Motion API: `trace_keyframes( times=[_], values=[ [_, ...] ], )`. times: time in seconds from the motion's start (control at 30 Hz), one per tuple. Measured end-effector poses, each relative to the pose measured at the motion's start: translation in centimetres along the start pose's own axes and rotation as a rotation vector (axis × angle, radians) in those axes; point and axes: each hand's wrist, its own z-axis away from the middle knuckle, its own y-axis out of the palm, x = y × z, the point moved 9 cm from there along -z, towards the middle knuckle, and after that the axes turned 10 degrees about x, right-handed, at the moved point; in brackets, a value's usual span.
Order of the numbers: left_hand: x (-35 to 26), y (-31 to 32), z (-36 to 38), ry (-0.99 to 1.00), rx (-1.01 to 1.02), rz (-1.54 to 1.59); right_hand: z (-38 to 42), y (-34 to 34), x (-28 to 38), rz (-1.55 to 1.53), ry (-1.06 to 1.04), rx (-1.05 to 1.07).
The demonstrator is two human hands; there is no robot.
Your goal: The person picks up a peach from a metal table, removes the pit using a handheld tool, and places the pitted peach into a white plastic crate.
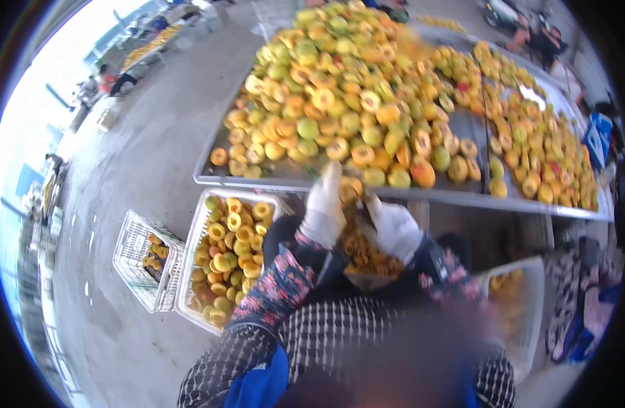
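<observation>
My left hand (324, 212), in a white glove, is closed around a halved yellow peach (351, 188) at the front edge of the metal table. Close on its right, my right hand (396, 228), also white-gloved, is closed with its fingertips near that peach half. Something small and dark shows at those fingertips, too blurred to name. Below both hands, between my knees, a container holds a heap of brownish-orange peach pits or scraps (364, 253). A large pile of halved and whole peaches (346, 88) covers the tabletop in front of me.
A white crate (184, 299) of peach halves stands at my left, beside another white basket (132, 262) with a few pieces. At my right is a white tub (534, 306). The metal table's raised rim (258, 182) runs just beyond my hands. Other people sit farther off.
</observation>
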Motion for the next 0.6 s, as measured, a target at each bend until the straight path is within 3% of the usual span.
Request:
trace_keyframes(
  times=[0.03,0.07,0.13,0.27,0.43,0.53,0.6],
  values=[
    [-0.1,-1.4,-0.7,0.131,0.039,-0.255,0.4,-0.7,0.7,0.021,-0.041,-0.11],
    [0.3,-1.4,-0.6,0.018,-0.074,-0.066,0.7,-1.5,2.3,0.075,-0.117,-0.242],
    [-0.8,0.5,0.2,0.084,-0.022,0.014,0.1,0.6,0.1,-0.042,0.062,-0.168],
    [-1.4,0.5,0.9,0.226,-0.161,-0.077,0.1,1.5,-0.5,-0.179,0.125,-0.168],
    [1.1,-0.9,0.4,0.201,-0.142,0.104,0.2,0.2,1.1,-0.272,0.246,-0.043],
    [2.7,-1.4,-0.7,0.027,0.062,0.1,0.6,0.2,0.7,-0.105,0.24,0.116],
    [2.3,-1.3,-0.8,-0.042,0.061,-0.061,0.9,1.1,-0.8,-0.129,0.112,0.092]
  ],
)
